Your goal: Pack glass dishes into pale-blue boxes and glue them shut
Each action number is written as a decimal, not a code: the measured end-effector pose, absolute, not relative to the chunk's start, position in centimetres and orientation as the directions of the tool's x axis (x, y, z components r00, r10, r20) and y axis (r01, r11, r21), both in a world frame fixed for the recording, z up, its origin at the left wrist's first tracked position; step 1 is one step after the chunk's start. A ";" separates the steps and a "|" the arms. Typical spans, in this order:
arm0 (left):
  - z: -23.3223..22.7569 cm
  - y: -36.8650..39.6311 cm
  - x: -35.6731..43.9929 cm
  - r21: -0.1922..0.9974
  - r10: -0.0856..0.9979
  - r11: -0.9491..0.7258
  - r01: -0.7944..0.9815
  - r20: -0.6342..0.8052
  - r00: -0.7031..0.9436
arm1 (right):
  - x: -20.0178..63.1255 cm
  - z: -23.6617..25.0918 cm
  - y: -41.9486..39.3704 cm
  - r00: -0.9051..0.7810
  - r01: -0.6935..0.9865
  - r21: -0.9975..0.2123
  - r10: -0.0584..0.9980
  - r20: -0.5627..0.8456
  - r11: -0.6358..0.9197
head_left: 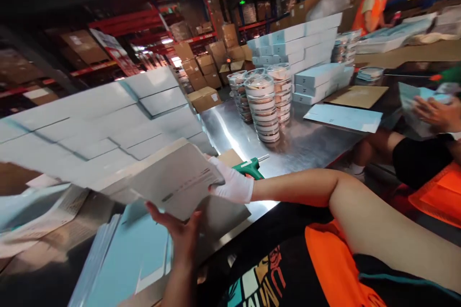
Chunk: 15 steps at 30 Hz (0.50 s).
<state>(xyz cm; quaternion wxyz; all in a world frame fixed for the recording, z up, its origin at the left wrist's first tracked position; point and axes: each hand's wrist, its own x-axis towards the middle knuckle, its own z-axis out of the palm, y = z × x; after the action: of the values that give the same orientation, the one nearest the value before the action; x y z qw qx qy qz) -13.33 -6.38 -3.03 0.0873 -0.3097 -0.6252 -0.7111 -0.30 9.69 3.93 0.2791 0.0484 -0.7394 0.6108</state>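
A closed white box (180,177) with small grey print along its side is tilted between my two hands. My right hand (232,182), in a white glove, grips the box's right end, with some fingers hidden behind it. My left hand (178,228) is bare and supports the box from its near lower edge, fingers and thumb against it. Just past the gloved hand, a green glue gun (249,168) lies on the metal table. Below and left of my left hand stands a stack of flat pale-blue sheets (135,249).
A wall of stacked white boxes (97,124) rises at the left. Stacked clear round tubs (264,105) stand on the metal table (302,139). Right of them lies a white flat sheet (344,117). A co-worker's hands (437,110) hold a sheet at far right; another person (372,9) stands behind.
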 end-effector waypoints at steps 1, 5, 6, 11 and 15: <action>-2.7 -6.8 -13.3 0.817 0.296 -0.225 0.532 0.577 -0.761 | 0.2 4.2 9.8 -0.835 -0.433 -0.871 0.261 0.485 0.235; -1.8 -7.8 -14.1 0.782 0.252 -0.255 0.568 0.621 -0.742 | 1.1 4.5 10.5 -0.876 -0.410 -0.892 0.191 0.443 0.189; -1.9 -7.8 -14.4 0.783 0.217 -0.243 0.572 0.619 -0.755 | 1.0 4.6 10.6 -0.894 -0.383 -0.909 0.183 0.409 0.162; -2.1 -7.4 -14.0 0.727 0.098 -0.104 0.679 0.687 -0.720 | 0.5 6.8 10.8 -0.915 -0.339 -0.940 0.249 0.319 -0.044; -0.2 -7.2 -12.6 0.635 0.135 -0.051 0.770 0.769 -0.625 | 0.7 8.2 10.0 -0.878 -0.398 -0.916 0.313 0.363 -0.052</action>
<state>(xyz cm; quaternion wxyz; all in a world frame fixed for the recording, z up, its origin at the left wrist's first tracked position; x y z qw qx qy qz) -12.58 -7.19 -0.23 0.2508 -0.3529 -0.6415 -0.6333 0.73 10.03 8.23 0.2453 0.0328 -0.6434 0.7245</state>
